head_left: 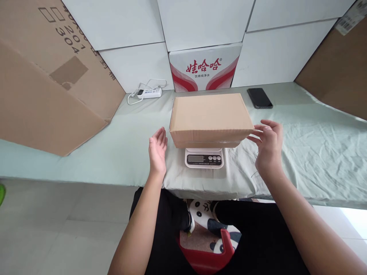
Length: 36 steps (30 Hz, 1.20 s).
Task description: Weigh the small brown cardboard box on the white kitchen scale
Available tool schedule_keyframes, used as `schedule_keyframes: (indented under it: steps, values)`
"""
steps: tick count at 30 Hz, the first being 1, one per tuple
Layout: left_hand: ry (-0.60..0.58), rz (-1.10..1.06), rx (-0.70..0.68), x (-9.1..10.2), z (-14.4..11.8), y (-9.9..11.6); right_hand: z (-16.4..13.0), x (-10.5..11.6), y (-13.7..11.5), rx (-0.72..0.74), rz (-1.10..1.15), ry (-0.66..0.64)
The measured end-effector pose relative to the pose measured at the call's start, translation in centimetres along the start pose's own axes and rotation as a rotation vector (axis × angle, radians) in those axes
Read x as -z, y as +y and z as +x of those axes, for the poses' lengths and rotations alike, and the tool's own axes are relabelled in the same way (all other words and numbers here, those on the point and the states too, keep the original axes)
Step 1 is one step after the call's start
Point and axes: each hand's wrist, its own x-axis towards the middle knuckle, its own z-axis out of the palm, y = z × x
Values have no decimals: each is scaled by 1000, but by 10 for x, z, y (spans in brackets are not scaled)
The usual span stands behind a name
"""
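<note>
A brown cardboard box [210,114] rests on a small white digital scale [204,159], hiding most of its top. The scale's dark display and its buttons face me, and no digits can be made out. To the left of the box, my left hand [158,151] is raised with its fingers stretched out, apart from the cardboard. My right hand [268,145] is at the box's right front corner with fingers spread; the fingertips are at the corner, and I cannot tell if they touch it. Neither hand grips anything.
A black phone [259,98] lies at the back right. Behind the scale stands a white and red carton [205,68]. A white power strip with cable [149,93] is at the back left. Large cardboard boxes flank the cloth-covered table [114,152] at left [51,99] and right [335,72].
</note>
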Motion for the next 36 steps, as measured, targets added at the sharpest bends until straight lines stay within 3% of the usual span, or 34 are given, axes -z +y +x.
schedule_keyframes:
  steps: [36]
  values:
    - [3,-14,27,-10,-8,2,-2,-2,-3,1,-42,-44]
